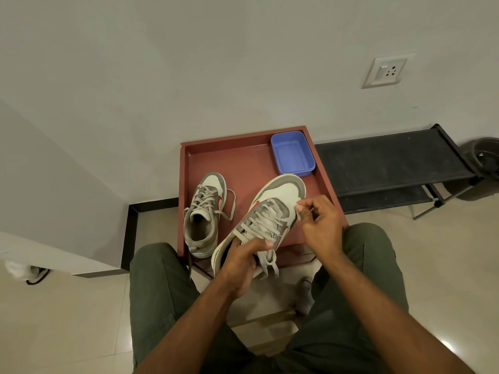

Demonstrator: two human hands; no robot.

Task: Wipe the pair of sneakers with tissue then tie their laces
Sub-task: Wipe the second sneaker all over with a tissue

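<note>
Sneaker lifted over the red worktop, seen from the head camera.

The left hand (244, 261) grips the heel opening of the raised sneaker (266, 220), toe pointing away; the right hand's (321, 225) grip is pinched together on a small pale scrap at the shoe's side, which may be tissue, though this cannot be told. The second sneaker (204, 214) rests on the worktop (243, 163), laces loose, well apart from a blue tub (293, 153).

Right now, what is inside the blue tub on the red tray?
The blue tub on the red tray shows only its bare floor. The held sneaker's toe covers its near edge.
</note>
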